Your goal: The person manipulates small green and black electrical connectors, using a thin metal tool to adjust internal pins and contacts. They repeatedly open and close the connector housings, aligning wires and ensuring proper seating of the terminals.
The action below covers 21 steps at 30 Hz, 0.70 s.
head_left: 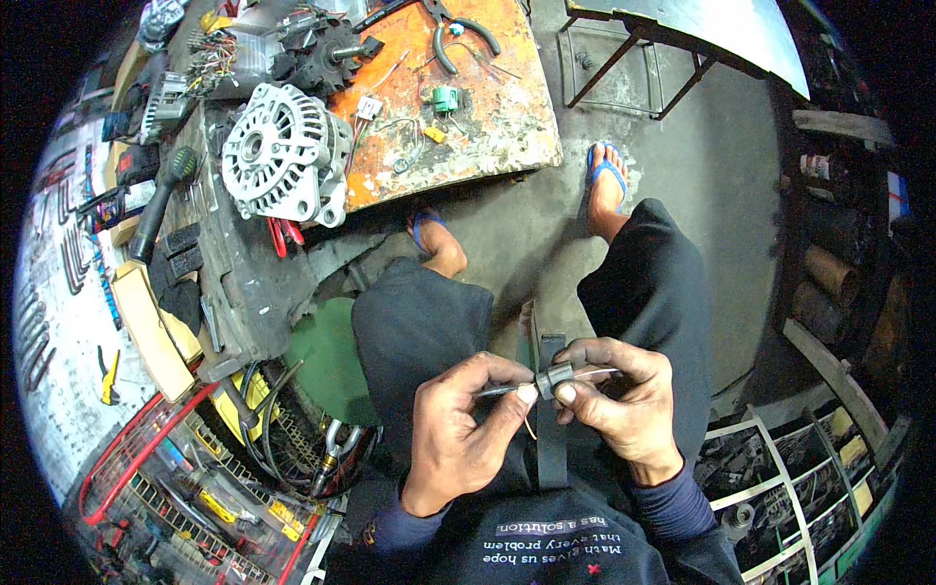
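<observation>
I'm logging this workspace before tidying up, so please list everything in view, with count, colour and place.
Small connector-like piece: one, grey, between both hands
Thin wires: several, pale and dark, at that piece
Scuffed rectangular worktop: one, orange, ahead
Long-handled metal pliers: one, black, worktop's far side
Small blocky connectors: three, green, white, yellow, on the worktop
Slotted round metal housing: one, silver, worktop's left edge
Open cardboard box: one, tan, left
Wire-frame basket: one, red, lower left
Divided parts rack: one, whitish frame, lower right
Other clutter: too crowded to count, mixed colours, mostly left
Strapped sandals: two, blue, on the feet
Left hand, right hand: one each, dark-smudged, lower centre
</observation>
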Each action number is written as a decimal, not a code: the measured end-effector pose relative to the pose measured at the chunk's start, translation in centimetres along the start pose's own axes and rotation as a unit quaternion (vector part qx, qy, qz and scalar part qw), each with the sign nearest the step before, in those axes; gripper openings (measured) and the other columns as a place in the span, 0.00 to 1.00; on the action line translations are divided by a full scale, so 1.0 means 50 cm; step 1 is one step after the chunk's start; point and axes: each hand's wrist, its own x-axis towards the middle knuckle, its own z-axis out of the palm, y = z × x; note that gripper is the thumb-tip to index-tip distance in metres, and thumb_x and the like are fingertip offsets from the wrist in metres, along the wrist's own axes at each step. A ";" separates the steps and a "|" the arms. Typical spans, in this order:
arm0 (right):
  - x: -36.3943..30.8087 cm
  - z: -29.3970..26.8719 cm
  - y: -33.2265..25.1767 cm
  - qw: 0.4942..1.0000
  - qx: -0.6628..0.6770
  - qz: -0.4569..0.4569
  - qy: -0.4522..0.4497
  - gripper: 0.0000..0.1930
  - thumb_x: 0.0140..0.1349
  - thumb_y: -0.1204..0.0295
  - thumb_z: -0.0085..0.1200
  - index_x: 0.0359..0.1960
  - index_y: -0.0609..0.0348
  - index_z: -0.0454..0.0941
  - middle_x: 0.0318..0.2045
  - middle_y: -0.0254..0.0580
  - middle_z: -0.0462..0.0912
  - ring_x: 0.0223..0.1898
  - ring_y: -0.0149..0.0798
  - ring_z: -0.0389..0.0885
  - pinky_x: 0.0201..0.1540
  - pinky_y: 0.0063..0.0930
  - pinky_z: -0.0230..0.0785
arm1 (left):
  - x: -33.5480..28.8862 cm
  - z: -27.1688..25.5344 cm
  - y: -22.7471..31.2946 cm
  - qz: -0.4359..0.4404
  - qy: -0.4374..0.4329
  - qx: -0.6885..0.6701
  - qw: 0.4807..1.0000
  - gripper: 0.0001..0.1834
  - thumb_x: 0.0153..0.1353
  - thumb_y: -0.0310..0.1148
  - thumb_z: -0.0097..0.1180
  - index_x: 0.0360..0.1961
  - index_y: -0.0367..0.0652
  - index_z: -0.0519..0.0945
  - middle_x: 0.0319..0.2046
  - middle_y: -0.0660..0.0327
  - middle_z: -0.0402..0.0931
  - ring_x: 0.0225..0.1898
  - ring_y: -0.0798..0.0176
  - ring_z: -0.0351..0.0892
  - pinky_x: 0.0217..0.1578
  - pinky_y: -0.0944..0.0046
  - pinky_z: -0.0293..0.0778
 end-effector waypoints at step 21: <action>0.005 -0.004 -0.038 0.946 -0.265 -0.183 -0.037 0.14 0.52 0.77 0.72 0.41 0.65 0.87 0.32 0.41 0.88 0.31 0.31 0.86 0.35 0.25 0.78 | -0.024 -0.001 -0.024 0.002 0.037 -0.036 0.999 0.03 0.66 0.21 0.63 0.40 0.32 0.83 0.34 0.58 0.85 0.37 0.69 0.82 0.40 0.67 0.77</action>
